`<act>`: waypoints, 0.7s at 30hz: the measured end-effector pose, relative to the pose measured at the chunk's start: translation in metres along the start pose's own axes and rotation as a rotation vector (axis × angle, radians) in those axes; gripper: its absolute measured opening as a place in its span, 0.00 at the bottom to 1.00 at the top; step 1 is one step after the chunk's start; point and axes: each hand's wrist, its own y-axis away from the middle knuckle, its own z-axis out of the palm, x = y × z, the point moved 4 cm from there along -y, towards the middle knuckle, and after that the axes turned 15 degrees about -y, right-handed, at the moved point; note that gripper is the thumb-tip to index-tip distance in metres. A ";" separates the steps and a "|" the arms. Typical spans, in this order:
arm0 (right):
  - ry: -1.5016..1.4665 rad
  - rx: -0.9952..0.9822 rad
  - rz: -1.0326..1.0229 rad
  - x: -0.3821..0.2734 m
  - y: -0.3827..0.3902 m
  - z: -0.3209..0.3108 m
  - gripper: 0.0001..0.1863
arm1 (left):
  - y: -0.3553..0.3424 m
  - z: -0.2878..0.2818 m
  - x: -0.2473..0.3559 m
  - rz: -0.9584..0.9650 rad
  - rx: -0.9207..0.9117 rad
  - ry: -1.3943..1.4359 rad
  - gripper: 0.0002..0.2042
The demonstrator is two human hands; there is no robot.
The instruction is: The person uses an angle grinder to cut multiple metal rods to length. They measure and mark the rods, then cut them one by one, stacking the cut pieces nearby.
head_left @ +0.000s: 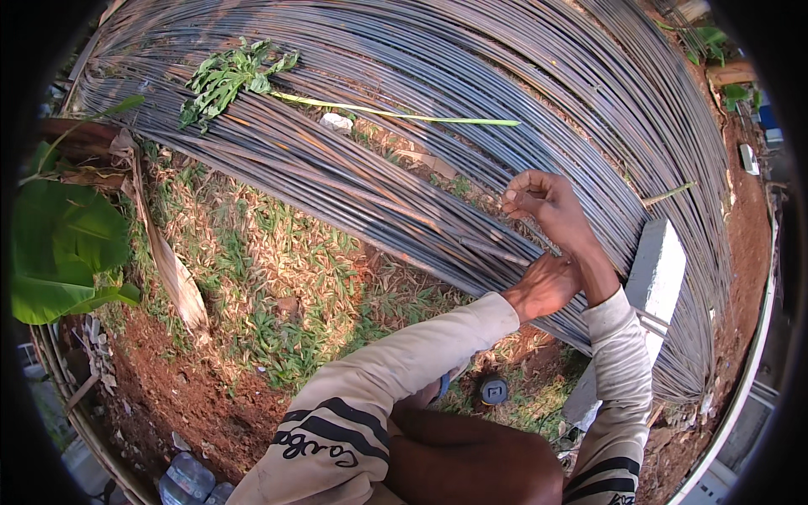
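Fingers [526, 180] of the right hand [551, 210] curl inward, right of center; whether they grip anything cannot be told. The left hand [547, 286], fingers hidden, overlaps the right wrist [595, 263], its sleeved forearm [421, 343] slanting from the lower left, the right one near vertical. Beyond, steel rods [379, 215] stretch lengthwise from upper left to lower right.

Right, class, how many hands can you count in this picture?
2: the left hand, lower in view, and the right hand, higher up, both over the metal bars.
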 end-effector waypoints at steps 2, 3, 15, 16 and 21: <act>0.289 0.124 -0.225 -0.037 0.049 -0.025 0.04 | -0.005 -0.020 0.014 0.104 -0.003 -0.309 0.07; 0.303 0.202 -0.305 -0.051 0.076 -0.035 0.06 | -0.007 -0.032 0.021 0.142 0.039 -0.343 0.06; 1.046 0.038 -0.097 -0.064 0.270 -0.009 0.14 | 0.127 -0.188 0.067 0.239 0.199 -0.309 0.12; 1.036 -0.047 -0.128 -0.052 0.274 0.005 0.17 | 0.151 -0.195 0.058 0.203 0.160 -0.271 0.13; 0.692 -0.387 -0.125 0.055 0.255 0.082 0.22 | 0.275 -0.205 -0.019 -0.050 -0.061 -0.325 0.12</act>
